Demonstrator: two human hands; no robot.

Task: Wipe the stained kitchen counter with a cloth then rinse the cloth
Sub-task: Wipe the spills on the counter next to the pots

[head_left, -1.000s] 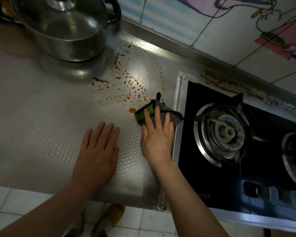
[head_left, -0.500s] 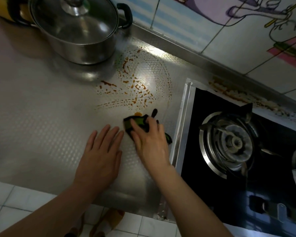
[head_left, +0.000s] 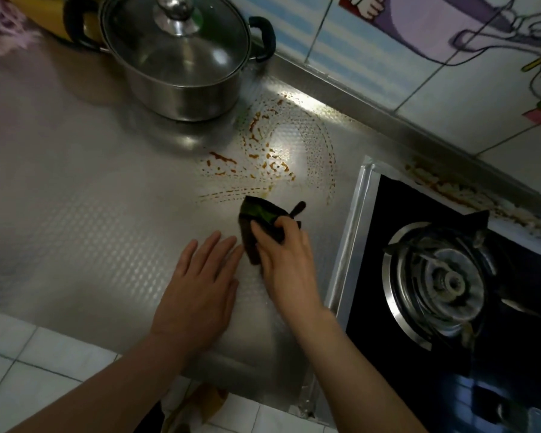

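Note:
A steel kitchen counter (head_left: 75,214) carries a brown sauce stain (head_left: 263,160), smeared in arcs between the pot and the stove. My right hand (head_left: 286,260) presses a dark cloth with a green patch (head_left: 256,214) flat on the counter, just below the stain's near edge. The fingers curl over the cloth and a small hanging loop sticks out on its right. My left hand (head_left: 200,285) lies flat on the counter with fingers apart, right beside the cloth and holding nothing.
A lidded steel pot (head_left: 181,57) stands at the back, just left of the stain. A black gas stove (head_left: 450,292) with its burner sits close on the right. More brown residue (head_left: 450,189) runs along the tiled wall behind it. The counter's front edge is near my forearms.
My right hand has slid the cloth to the left, from the stove's edge toward my left hand, bunching it up and wiping away the orange blob. My left hand stayed flat.

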